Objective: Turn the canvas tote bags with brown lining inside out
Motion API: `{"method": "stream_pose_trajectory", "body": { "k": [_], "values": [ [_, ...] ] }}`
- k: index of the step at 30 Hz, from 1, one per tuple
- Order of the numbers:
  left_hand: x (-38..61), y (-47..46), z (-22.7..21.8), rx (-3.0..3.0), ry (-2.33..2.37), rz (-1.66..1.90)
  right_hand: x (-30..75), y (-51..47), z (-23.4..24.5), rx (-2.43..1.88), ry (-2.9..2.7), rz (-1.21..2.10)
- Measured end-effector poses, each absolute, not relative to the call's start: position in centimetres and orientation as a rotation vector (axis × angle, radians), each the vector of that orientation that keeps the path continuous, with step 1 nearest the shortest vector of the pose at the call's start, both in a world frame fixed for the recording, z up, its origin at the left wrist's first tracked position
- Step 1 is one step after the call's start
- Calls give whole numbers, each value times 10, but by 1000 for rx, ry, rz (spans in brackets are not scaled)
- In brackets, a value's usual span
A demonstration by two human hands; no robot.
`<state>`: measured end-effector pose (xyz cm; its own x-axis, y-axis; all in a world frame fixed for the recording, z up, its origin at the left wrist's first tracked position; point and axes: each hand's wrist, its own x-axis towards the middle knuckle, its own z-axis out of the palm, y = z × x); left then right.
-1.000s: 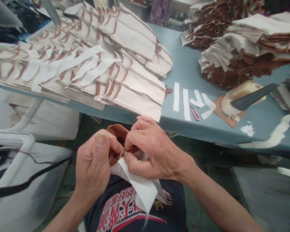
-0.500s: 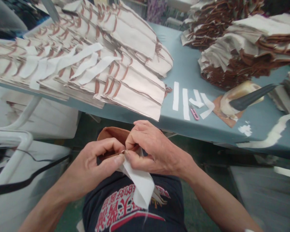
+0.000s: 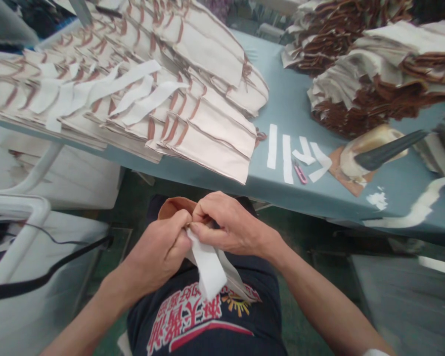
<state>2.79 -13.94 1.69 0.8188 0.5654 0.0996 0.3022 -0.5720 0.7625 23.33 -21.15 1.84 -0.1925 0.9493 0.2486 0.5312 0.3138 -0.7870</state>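
In front of my lap, a brown fabric piece [image 3: 176, 205] is held up between both hands, with a white fabric strip [image 3: 209, 267] hanging down from it over the dark shirt. My left hand [image 3: 170, 240] pinches the piece's edge from the left, fingers curled tight. Close against it, my right hand [image 3: 224, 222] pinches the same edge from the right, thumb and forefinger pressed together. The fingertips of the two hands nearly touch, and they hide the exact spot where strip and brown piece meet.
Rows of cream fabric pieces with brown edging [image 3: 215, 143] lie on the blue-grey table [image 3: 274, 198]. Short white strips [image 3: 272, 146], pink thread snips [image 3: 300, 174] and a glue container with a dark handle [image 3: 356, 153] are to the right. Tall fabric stacks [image 3: 356, 99] stand behind.
My left hand has rolled over so its knuckles face up, and both hands have come closer together. The hanging white strip has swung and folded a little higher.
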Motion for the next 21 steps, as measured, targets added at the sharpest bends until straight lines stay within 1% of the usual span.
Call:
{"method": "stream_pose_trajectory", "body": {
  "k": [3,6,10,17,21],
  "values": [
    [22,-132,15,2127,573,351,234,-210,16,-1333,-1740,957],
    [19,-127,19,1985,562,296,236,-212,17,-1362,-1667,1064],
    [25,-128,26,1793,621,203,238,-216,20,-1338,-1631,1021],
    [30,-127,29,1641,560,237,252,-226,44,-1223,-1607,1092],
    [30,-128,30,1657,614,232,255,-233,50,-1244,-1647,978]
  ]
}}
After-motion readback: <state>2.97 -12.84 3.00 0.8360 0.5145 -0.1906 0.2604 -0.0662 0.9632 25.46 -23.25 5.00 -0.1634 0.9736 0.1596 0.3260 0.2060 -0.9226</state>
